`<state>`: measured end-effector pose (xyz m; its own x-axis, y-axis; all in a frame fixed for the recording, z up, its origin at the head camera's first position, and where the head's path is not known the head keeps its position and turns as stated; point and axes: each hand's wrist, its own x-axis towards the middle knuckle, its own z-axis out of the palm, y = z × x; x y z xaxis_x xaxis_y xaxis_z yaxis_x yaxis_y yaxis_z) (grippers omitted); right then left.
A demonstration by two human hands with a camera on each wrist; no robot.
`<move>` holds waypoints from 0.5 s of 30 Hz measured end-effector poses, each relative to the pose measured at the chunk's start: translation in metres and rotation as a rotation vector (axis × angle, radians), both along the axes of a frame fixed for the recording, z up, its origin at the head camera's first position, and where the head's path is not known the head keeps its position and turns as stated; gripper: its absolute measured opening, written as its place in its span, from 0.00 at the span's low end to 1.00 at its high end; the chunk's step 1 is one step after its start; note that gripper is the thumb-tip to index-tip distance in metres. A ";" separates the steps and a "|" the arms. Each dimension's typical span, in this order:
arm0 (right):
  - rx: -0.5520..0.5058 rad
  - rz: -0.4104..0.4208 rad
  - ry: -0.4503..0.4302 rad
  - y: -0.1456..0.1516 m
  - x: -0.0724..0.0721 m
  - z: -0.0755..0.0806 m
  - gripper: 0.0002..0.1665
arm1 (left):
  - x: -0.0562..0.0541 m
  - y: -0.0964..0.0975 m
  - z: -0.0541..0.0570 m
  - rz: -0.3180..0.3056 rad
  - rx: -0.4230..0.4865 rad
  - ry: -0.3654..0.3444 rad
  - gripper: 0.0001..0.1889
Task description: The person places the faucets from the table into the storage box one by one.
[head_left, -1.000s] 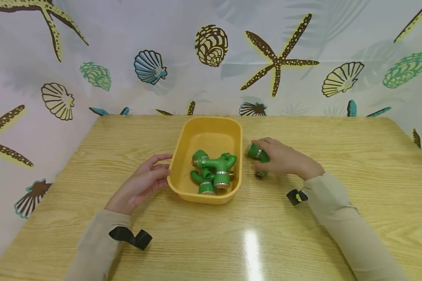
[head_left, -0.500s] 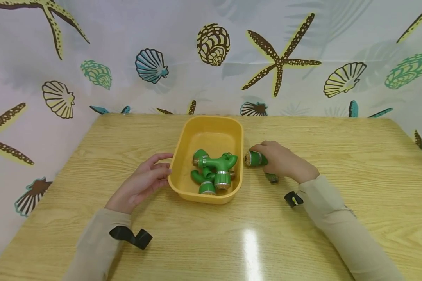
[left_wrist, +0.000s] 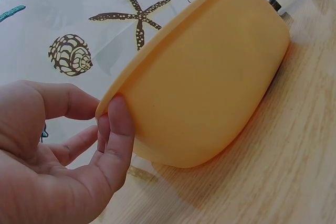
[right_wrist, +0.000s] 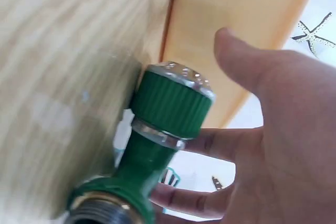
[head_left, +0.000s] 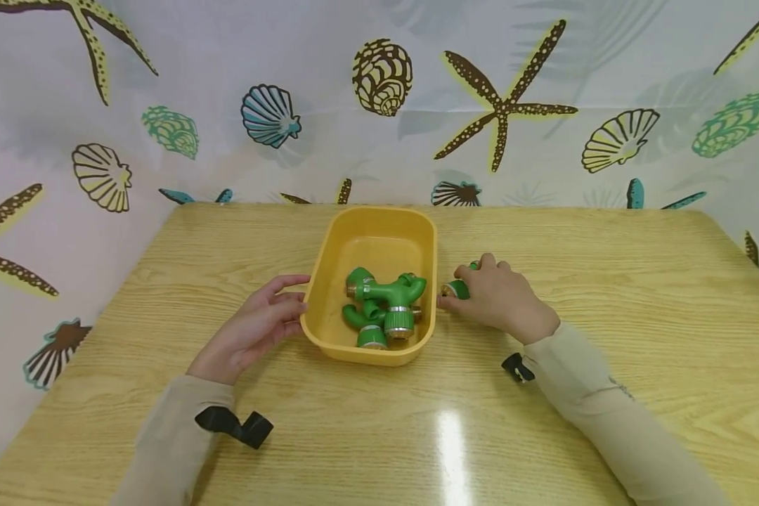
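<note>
A yellow plastic bin stands at the table's middle. In it lie several green hose fittings with ribbed collars and metal ends, heaped at the near end. My left hand touches the bin's left rim with its fingertips; the left wrist view shows them against the outer wall. Just right of the bin, another green hose fitting lies by my right hand. Its fingers reach behind the fitting, while the thumb stands off it, close to the bin's wall. The right palm and fingers hide part of this fitting from above.
The bin rests on a light wood-grain table. A white cloth printed with shells and starfish rises behind and beside it. Black straps hang from both sleeves.
My right hand turns the fitting beside the bin, and its thumb swings from behind the piece toward the bin's wall. The left hand and bin stay put.
</note>
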<state>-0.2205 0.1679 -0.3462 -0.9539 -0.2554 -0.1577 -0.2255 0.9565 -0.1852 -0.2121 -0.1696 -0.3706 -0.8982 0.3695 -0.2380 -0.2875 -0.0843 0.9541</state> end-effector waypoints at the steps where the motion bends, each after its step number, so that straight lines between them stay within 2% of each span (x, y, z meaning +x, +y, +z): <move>1: 0.005 -0.005 0.001 0.000 0.000 -0.001 0.37 | 0.000 0.000 0.000 0.003 -0.002 -0.006 0.27; 9: -0.041 0.019 -0.008 0.005 -0.005 -0.006 0.30 | -0.001 0.001 0.001 0.004 -0.003 -0.017 0.27; 15: -0.068 0.084 -0.041 0.009 -0.008 -0.004 0.24 | -0.001 0.001 0.000 0.006 -0.014 -0.016 0.27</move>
